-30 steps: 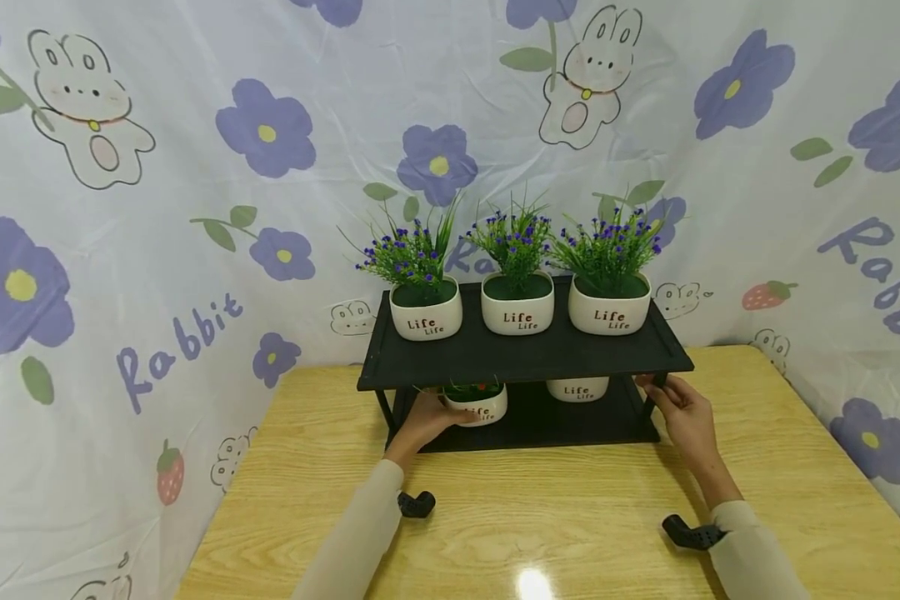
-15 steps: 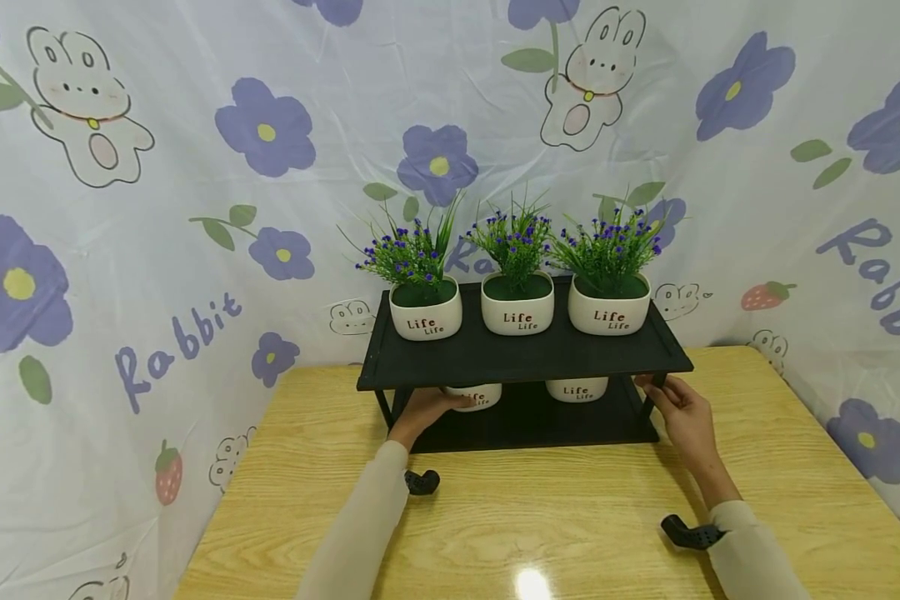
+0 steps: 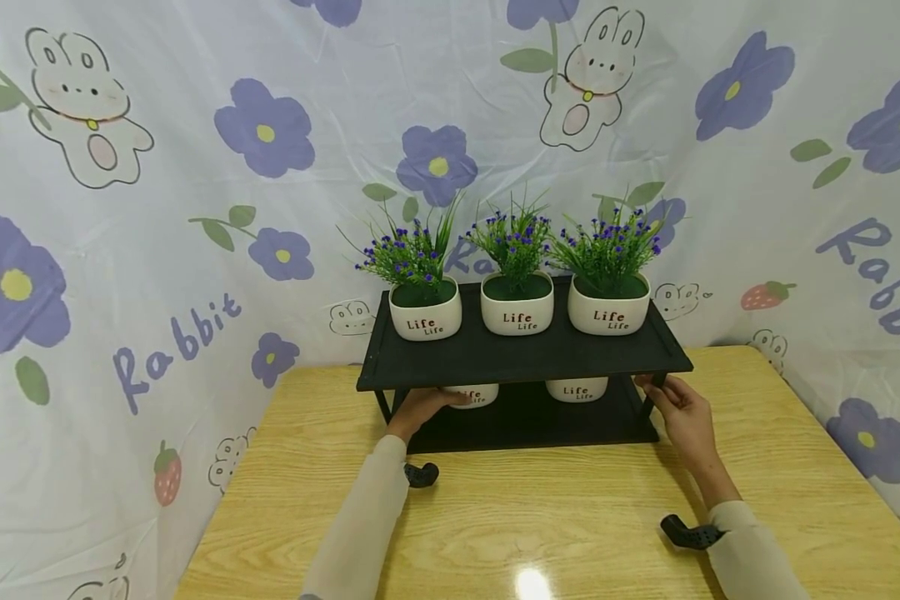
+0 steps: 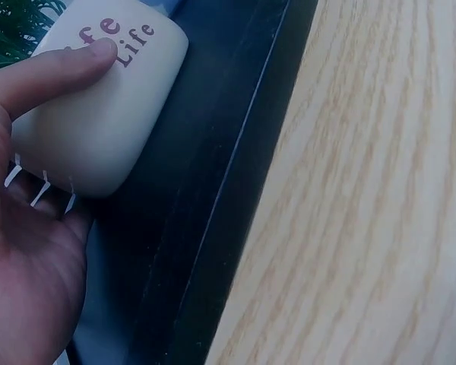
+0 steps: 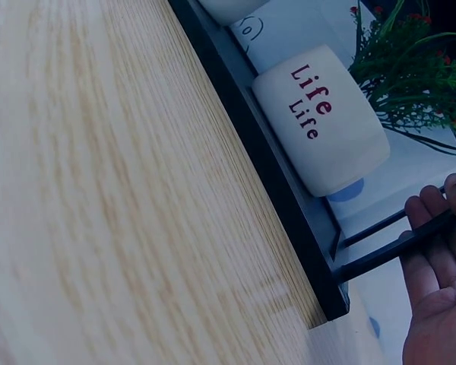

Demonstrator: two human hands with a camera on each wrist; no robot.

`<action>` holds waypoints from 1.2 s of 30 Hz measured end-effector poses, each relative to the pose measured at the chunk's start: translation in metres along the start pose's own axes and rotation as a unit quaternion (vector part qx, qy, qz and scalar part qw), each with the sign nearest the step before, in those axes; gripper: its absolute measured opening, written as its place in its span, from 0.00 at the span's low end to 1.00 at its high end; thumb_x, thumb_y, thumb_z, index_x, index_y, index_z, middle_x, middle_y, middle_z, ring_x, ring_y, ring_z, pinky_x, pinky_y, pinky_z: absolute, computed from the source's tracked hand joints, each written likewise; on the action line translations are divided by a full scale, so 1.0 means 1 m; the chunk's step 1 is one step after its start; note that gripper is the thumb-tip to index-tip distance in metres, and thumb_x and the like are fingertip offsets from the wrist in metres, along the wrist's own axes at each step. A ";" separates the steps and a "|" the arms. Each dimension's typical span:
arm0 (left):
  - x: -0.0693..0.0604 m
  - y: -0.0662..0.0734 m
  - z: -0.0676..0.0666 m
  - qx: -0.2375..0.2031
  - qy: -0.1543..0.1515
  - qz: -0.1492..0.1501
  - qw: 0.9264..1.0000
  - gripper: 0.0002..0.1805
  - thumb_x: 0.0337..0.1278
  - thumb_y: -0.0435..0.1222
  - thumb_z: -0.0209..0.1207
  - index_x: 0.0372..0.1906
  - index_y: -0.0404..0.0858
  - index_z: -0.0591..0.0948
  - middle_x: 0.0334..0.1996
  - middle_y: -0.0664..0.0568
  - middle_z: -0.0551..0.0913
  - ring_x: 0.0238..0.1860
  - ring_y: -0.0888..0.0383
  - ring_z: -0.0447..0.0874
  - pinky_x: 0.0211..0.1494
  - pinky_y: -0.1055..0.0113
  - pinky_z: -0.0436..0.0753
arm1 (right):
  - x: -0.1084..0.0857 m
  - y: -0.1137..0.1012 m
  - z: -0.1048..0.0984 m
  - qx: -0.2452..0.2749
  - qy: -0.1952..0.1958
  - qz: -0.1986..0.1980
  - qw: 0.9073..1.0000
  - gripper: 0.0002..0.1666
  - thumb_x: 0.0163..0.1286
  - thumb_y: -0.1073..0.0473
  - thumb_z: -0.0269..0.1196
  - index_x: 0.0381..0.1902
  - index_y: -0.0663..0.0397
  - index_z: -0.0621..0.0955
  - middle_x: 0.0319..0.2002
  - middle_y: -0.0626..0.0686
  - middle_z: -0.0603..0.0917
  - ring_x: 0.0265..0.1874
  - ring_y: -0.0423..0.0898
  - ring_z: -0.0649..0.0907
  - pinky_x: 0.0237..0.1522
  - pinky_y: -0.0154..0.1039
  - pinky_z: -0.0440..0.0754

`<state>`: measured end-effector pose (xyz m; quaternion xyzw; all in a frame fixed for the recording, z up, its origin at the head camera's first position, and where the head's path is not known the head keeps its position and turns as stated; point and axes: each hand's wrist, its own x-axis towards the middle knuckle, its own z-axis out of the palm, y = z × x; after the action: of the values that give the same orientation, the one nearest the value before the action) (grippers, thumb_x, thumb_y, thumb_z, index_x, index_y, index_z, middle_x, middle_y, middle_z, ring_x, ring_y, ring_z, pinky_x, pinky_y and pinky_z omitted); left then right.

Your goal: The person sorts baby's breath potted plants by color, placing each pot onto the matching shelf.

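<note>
In the head view, a black two-tier shelf (image 3: 525, 357) stands on the wooden table. On its lower tier, my left hand (image 3: 422, 408) grips a white potted plant (image 3: 482, 395) by its left side. The thumb lies across the "Life" lettering on that pot (image 4: 110, 125) in the left wrist view, and fingers are behind it. My right hand (image 3: 684, 417) holds the front right post of the shelf; the right wrist view has its fingers around the black post (image 5: 391, 255). A second lower potted plant (image 3: 577, 390), with red flowers (image 5: 433, 68), stands right of the first.
Three white potted plants with purple flowers line the upper tier: left (image 3: 426, 315), middle (image 3: 517, 308) and right (image 3: 609, 310). A printed rabbit-and-flower cloth (image 3: 345, 208) hangs behind. The wooden table (image 3: 540, 508) extends in front of the shelf.
My left hand has pushed the lower left potted plant back and slightly left, so its greenery is now hidden beneath the upper tier. My right hand has stayed on the post.
</note>
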<state>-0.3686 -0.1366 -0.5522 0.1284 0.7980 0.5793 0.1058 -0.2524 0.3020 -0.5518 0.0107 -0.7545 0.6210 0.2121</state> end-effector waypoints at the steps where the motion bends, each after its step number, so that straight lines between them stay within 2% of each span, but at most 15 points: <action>1: 0.000 0.001 0.000 0.000 0.002 -0.001 1.000 0.35 0.58 0.43 0.78 0.71 0.49 0.80 0.67 0.48 0.83 0.69 0.44 0.82 0.77 0.43 0.76 | 0.000 0.000 0.000 -0.002 0.001 -0.001 1.000 0.21 0.83 0.56 0.62 0.64 0.63 0.83 0.54 0.49 0.92 0.56 0.29 0.87 0.57 0.18 0.80; 13: -0.001 0.002 0.000 -0.002 0.000 -0.003 1.000 0.33 0.59 0.42 0.77 0.70 0.48 0.81 0.66 0.48 0.83 0.67 0.46 0.82 0.78 0.43 0.74 | -0.001 0.000 0.001 0.011 0.002 0.000 1.000 0.22 0.82 0.59 0.62 0.67 0.67 0.80 0.53 0.43 0.91 0.53 0.26 0.87 0.56 0.19 0.82; 20: -0.001 0.002 0.000 -0.004 -0.003 -0.003 1.000 0.34 0.60 0.41 0.77 0.71 0.48 0.80 0.67 0.48 0.82 0.68 0.46 0.82 0.78 0.43 0.74 | -0.001 0.001 0.001 0.001 0.007 0.011 1.000 0.23 0.82 0.58 0.62 0.68 0.65 0.80 0.55 0.46 0.91 0.52 0.24 0.86 0.56 0.19 0.82; 30: -0.004 0.001 -0.003 -0.006 -0.019 -0.018 1.000 0.36 0.59 0.41 0.76 0.73 0.46 0.77 0.69 0.47 0.80 0.70 0.45 0.80 0.79 0.43 0.74 | -0.001 0.000 0.002 -0.009 0.006 0.016 1.000 0.23 0.83 0.58 0.61 0.69 0.64 0.80 0.57 0.46 0.91 0.53 0.21 0.85 0.56 0.18 0.81; 36: -0.012 0.008 -0.009 0.009 -0.020 -0.018 1.000 0.40 0.61 0.39 0.75 0.77 0.44 0.72 0.74 0.44 0.76 0.74 0.41 0.75 0.80 0.41 0.71 | -0.002 -0.001 0.000 -0.019 0.002 0.011 1.000 0.22 0.83 0.58 0.61 0.68 0.63 0.80 0.56 0.47 0.91 0.52 0.21 0.85 0.56 0.19 0.81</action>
<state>-0.3594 -0.1460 -0.5414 0.1265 0.8031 0.5674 0.1306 -0.2504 0.3008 -0.5511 -0.0029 -0.7659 0.6087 0.2072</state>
